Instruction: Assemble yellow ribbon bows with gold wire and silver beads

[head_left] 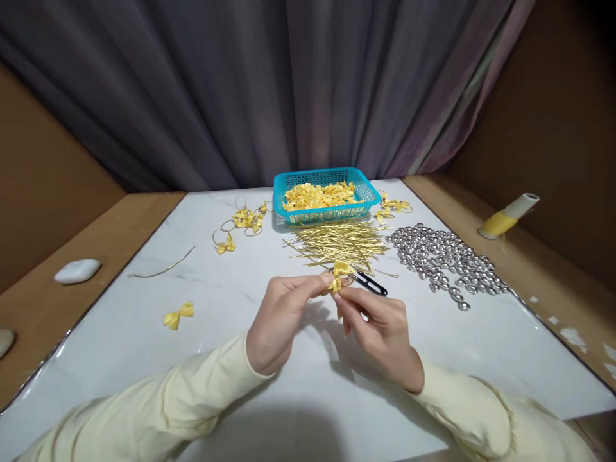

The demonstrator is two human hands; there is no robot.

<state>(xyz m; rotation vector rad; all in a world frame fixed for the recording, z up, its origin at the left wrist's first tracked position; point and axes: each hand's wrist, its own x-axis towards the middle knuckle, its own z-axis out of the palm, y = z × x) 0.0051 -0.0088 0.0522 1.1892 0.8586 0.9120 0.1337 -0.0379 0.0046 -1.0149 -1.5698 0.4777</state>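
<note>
A yellow satin bow (341, 268) is pinched between the fingertips of both hands, above the middle of the white tabletop. My left hand (280, 312) grips it from the left, with thumb and fingers pressed together. From the right, my right hand (384, 328) closes on the bow's lower part. A small loop, perhaps cord or metal, shows beside the bow; my fingers partly hide it. Just behind the right fingers is a black-handled tool (370, 282), its kind unclear and its near end covered. Gold cord pieces (337, 242) lie in a pile beyond the hands.
A blue basket (327, 213) of yellow bows stands at the back. Silver rings or beads (440, 256) spread at right. Bows with loops (248, 219) lie back left, a loose bow (178, 315) and a single cord (163, 266) nearer. A yellow thread spool (509, 217) stands far right.
</note>
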